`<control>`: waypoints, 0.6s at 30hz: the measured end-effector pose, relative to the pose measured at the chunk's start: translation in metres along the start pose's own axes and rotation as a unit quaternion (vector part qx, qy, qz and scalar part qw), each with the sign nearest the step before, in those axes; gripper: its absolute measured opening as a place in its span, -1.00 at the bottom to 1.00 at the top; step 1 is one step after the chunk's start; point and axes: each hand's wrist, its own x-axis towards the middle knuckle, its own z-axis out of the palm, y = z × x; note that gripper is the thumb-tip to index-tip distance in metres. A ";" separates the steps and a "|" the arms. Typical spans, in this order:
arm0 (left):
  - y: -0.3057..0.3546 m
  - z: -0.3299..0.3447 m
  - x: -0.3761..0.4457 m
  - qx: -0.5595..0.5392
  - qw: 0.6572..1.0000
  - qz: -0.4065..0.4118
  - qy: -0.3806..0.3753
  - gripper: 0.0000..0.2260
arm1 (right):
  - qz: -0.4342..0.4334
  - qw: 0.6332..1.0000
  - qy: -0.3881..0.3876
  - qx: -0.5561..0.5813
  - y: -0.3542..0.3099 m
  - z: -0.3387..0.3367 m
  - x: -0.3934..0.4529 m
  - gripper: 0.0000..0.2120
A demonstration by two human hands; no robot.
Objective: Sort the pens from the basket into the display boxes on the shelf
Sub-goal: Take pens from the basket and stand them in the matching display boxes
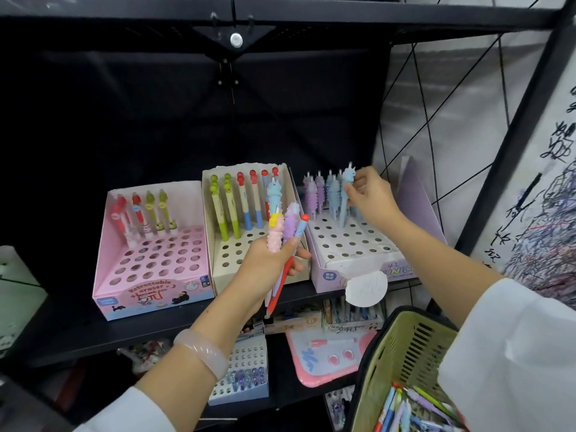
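Standing along the front edge of the black shelf (78, 325), three display boxes are seen side by side: a pink box (149, 269) toward the left end, a cream box (224, 263) in the middle and a lilac box (349, 254) toward the right end. A bundle of pens (285, 232) is gripped by the left hand (268, 263), fingers curled round the barrels, in front of the cream box; a blue, a yellow-and-pink, a purple and a red-capped pen are fanned upward from it. A blue pen (345, 194) is pinched near its top between thumb and fingertips of the right hand (371, 198), its lower end down at the holes of the lilac box, just beside the purple and blue pens already standing in the back rows there. Red and green pens are held upright in the back rows of the pink and cream boxes. A green basket (402, 347) is seen at the lower right, below the shelf edge, with loose pens (414, 410) lying in its bottom. A pale bangle (202, 350) is worn on the left wrist.
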 end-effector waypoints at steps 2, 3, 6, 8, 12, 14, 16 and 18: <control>0.000 0.000 -0.001 0.000 1.000 -0.001 0.001 -0.86 | 0.017 0.997 -0.048 -0.066 0.004 0.006 -0.001 -0.78; 0.000 -0.001 -0.001 0.000 1.000 -0.001 0.001 -0.86 | 0.032 0.993 -0.070 -0.088 0.006 0.009 -0.003 -0.78; -0.001 -0.004 -0.004 0.005 1.000 0.007 0.000 -0.86 | 0.056 0.993 -0.051 -0.088 0.010 0.017 -0.010 -0.76; -0.001 -0.007 -0.005 0.009 1.000 0.008 -0.001 -0.86 | 0.010 0.992 0.043 -0.116 0.003 0.018 -0.014 -0.76; -0.002 -0.006 -0.006 0.010 1.000 0.012 -0.009 -0.87 | 0.015 0.995 -0.038 0.095 -0.042 0.018 -0.027 -0.81; -0.002 -0.004 -0.006 0.012 1.000 0.018 -0.013 -0.87 | 0.080 0.950 -0.213 0.213 -0.061 0.019 -0.035 -0.80; -0.002 -0.002 -0.007 0.007 1.000 0.020 -0.013 -0.87 | 0.075 0.931 -0.288 0.212 -0.072 0.021 -0.041 -0.80; -0.001 0.000 -0.008 -0.002 1.000 0.020 -0.009 -0.87 | 0.064 0.934 -0.286 0.206 -0.077 0.025 -0.045 -0.81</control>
